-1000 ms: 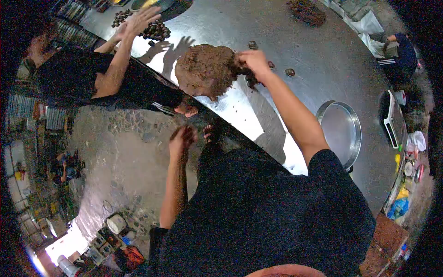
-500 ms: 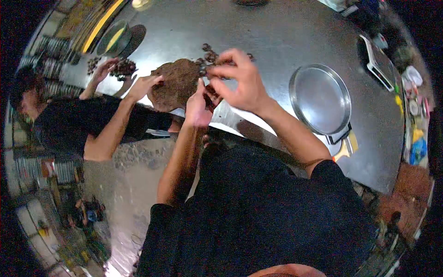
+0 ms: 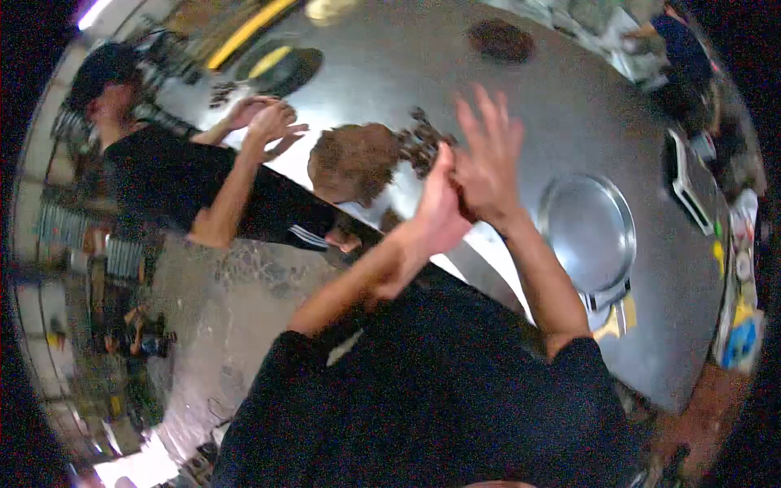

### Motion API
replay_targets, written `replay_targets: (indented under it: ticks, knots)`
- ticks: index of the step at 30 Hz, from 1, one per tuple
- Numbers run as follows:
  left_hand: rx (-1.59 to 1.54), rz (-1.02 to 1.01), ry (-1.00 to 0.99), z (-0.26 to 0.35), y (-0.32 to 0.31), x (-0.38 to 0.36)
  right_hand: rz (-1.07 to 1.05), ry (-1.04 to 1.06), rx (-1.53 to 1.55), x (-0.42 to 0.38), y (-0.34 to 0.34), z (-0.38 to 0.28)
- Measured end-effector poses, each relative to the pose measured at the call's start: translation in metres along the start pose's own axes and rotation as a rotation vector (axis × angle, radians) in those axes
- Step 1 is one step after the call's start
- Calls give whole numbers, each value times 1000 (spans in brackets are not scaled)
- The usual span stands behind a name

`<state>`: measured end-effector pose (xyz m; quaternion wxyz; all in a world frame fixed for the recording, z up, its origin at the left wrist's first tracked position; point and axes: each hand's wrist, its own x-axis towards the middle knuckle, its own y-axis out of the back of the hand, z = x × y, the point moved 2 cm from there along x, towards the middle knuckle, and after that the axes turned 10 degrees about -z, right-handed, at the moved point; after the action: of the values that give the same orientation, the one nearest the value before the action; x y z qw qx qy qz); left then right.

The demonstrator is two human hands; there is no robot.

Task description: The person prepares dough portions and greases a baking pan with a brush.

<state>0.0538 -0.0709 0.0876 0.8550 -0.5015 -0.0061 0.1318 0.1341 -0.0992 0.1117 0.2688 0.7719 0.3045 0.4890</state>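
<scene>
My left hand and my right hand are pressed palm to palm above the steel table. The right hand's fingers are spread and point up. A small dark brown piece shows between the heels of the palms; most of it is hidden. Just left of my hands a big brown doughy mass lies on the table. A cluster of small brown bits lies at its right edge.
A person in black at the left holds both hands together near small dark balls. A round metal pan sits to my right, a white scale beyond it. Another brown mound lies far back.
My left hand came up from below the table, both hands pinched a piece off the brown mass, and now they press it between the palms. The view has swung.
</scene>
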Motion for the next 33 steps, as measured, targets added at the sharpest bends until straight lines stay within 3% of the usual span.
replay_targets:
  ticks: [1,2,3,4,6,8,9,11,12,13,14,15,17,18,20,21,22,24,26,27,29,31,33]
  knots:
    - [-31,-95,-14,7,1,3,-105,7,-56,-3,-11,-2]
    - [-113,74,132,15,10,-6,-152,54,112,-20,-10,-10]
    - [82,-11,101,27,10,-16,-202,94,281,-35,-10,-17]
    - [20,-84,18,20,59,-10,-276,124,362,-55,-16,-37]
    - [135,14,137,-1,98,31,-296,80,347,-58,-44,-57]
    - [-3,22,320,-50,70,21,-230,0,278,-44,-54,-42]
    - [-45,76,329,-44,59,4,-228,122,311,-28,-48,-25]
    - [-97,188,119,15,41,-18,5,294,97,-24,-53,15]
    - [71,165,-45,20,18,-21,-12,160,177,-23,-44,14]
    - [-155,16,-26,22,16,-22,-42,35,243,-28,-32,13]
    - [-140,-94,67,25,42,-21,-150,96,261,-37,-23,-7]
    - [2,-65,3,19,76,-20,-267,149,269,-51,-13,-31]
    - [-375,-166,-304,-26,116,-1,-395,339,348,-54,7,-64]
    - [-565,-255,-441,-49,137,9,-364,232,362,-46,-3,-53]
    - [-72,36,-317,-18,53,-4,-327,14,282,-28,-27,-20]
    - [-77,72,50,-4,33,-17,-321,-29,227,-28,-26,-13]
    - [-184,-17,39,-3,35,-16,-316,-73,173,-28,-26,-5]
    - [-240,160,44,1,39,-16,-483,142,84,-55,-20,-15]
    - [-290,210,7,-20,52,-2,-459,276,287,-51,16,-59]
    - [-538,-404,-392,-26,29,8,-429,303,325,-45,18,-64]
    - [-760,-1054,-797,-19,10,1,-325,198,417,-24,-4,-29]
    - [-23,-26,10,1,-2,-23,-198,83,526,-19,-9,-10]
    - [-56,-148,35,8,16,-20,-147,-31,120,-27,-8,-7]
